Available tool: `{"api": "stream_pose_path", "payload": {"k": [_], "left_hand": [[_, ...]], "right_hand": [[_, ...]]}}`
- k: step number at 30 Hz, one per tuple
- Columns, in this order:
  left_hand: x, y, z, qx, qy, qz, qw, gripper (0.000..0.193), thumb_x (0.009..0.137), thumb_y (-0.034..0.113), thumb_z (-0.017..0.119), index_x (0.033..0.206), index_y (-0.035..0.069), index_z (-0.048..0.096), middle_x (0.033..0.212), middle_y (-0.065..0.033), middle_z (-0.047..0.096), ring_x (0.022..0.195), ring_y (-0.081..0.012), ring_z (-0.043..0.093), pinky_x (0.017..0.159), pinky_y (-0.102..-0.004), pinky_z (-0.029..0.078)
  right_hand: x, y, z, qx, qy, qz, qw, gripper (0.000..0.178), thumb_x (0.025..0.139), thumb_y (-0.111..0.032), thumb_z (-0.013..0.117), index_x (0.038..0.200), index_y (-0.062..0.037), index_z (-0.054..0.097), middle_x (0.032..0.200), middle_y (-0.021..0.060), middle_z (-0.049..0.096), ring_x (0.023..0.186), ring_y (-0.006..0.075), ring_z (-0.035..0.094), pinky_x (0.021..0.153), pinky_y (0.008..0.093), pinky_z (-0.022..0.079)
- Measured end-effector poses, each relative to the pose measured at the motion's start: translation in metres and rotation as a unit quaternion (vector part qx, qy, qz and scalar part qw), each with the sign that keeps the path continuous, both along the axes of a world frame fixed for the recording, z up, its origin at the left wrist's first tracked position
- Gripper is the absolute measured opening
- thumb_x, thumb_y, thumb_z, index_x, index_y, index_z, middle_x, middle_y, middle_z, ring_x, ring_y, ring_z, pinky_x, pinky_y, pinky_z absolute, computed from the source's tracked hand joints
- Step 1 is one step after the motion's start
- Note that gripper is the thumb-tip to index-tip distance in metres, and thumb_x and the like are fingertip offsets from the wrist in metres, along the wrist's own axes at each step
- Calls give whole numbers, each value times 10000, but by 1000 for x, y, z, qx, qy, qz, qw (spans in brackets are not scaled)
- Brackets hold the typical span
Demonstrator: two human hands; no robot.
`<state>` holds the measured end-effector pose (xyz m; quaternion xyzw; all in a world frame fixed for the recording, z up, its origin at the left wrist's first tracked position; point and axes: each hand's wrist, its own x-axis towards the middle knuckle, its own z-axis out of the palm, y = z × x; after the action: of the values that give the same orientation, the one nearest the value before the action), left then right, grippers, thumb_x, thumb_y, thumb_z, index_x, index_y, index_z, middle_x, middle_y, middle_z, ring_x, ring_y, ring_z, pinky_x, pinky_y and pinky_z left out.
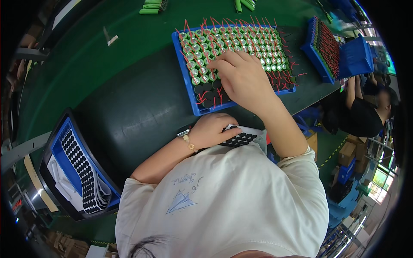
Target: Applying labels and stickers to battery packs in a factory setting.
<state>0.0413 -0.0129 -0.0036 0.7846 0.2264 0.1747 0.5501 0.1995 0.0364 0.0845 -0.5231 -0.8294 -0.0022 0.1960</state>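
Observation:
A blue tray [184,71] holds rows of green cylindrical battery cells [202,45] with thin red wires standing up between them. The cells along its near edge have black round tops; most others show pale metal ends. Over the middle of the tray is my right hand [243,79], fingers bent and drawn together, their tips down at the cells' tops. Whatever the fingertips hold, if anything, is hidden. By the near table edge, against my shirt, my left hand [214,130] grips a sheet of black round stickers [241,139], its thumb across the top.
At the left stands a black-rimmed bin with a blue box [69,165] holding a strip of black round stickers [81,165]. Another blue tray of wired cells [323,49] and a blue bin [357,56] sit at right. Loose green cells [151,6] lie farther back. A person sits beyond.

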Motion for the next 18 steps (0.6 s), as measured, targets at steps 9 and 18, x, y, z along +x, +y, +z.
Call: {"api": "stream_pose_path", "payload": {"k": [9, 18], "left_hand": [[1, -1, -3, -2, 5, -3, 1000, 253, 903, 291, 669, 966, 48, 702, 879, -127, 681, 804, -301, 658, 711, -378, 515], [0, -1, -3, -6, 1, -3, 1000, 261, 903, 295, 668, 972, 45, 700, 882, -128, 686, 807, -307, 658, 709, -378, 516]], "right_hand": [[10, 6, -3, 12, 30, 16, 999, 113, 790, -65, 701, 893, -106, 677, 863, 51, 631, 805, 275, 613, 726, 397, 488], [8, -20, 2, -87, 74, 29, 993, 69, 793, -99, 716, 839, -90, 666, 803, 57, 651, 755, 275, 645, 674, 386, 514]]}}
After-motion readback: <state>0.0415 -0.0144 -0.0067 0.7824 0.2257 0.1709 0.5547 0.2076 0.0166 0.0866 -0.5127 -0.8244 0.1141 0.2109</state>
